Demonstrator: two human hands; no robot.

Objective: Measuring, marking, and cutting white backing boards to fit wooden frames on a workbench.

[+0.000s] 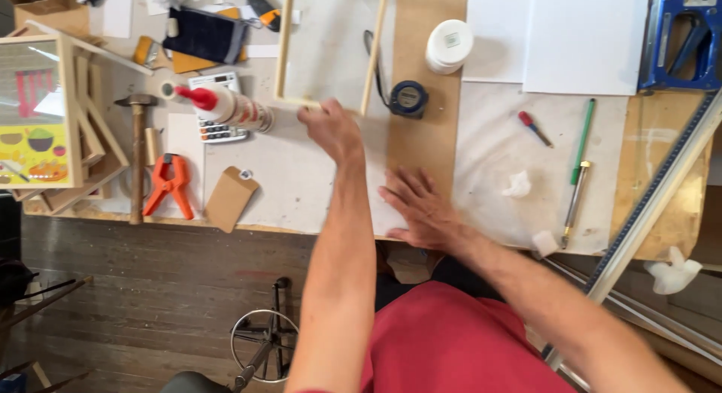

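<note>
Standing right by the bench here. The left hand (331,130) is reaching out over the table to the near edge of a light wooden frame (331,47), fingers curled down on the bottom rail. It's a bit blurred, so I can't tell if it's a real grip or just a touch. The frame lies flat toward the far middle of the bench, with a glue bottle (229,106) with a red cap just to its left and a tape measure (408,98) just to its right. The right hand (421,209) is flat on the table (301,190) near the front edge, fingers spread, holding nothing.

My two cents on doing this well: those rails look thin, so I'd grab near a corner rather than mid-rail, and slide or lift it level so the joints don't rack. Keeping that right palm planted is smart for balance on a long reach. Watch the glue bottle, since it's close enough to knock. The hammer (138,156) and orange clamp (169,184) are well off left, no worry there.
</note>
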